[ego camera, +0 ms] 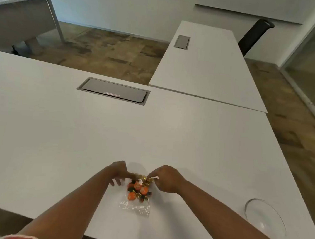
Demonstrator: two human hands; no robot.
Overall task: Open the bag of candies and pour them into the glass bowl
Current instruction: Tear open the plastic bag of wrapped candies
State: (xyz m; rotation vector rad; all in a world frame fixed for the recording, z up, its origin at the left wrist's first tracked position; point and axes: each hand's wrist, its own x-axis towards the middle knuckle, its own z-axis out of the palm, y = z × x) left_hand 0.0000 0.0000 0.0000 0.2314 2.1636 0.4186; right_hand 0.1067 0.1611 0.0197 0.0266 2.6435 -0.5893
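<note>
A clear plastic bag of candies [135, 206] lies on the white table [58, 140] near its front edge, with orange, gold and dark wrapped candies [138, 190] bunched toward its far end. My left hand [119, 172] pinches the bag's far edge on the left side. At the same edge on the right, my right hand [165, 178] pinches the plastic. The empty glass bowl [265, 218] stands at the table's right front, well apart from the bag.
A grey cable hatch [114, 91] is set into the table farther back. A second white table [208, 67] with its own hatch adjoins at the back right. A black chair [255, 36] stands behind it. Brown floor lies to the right.
</note>
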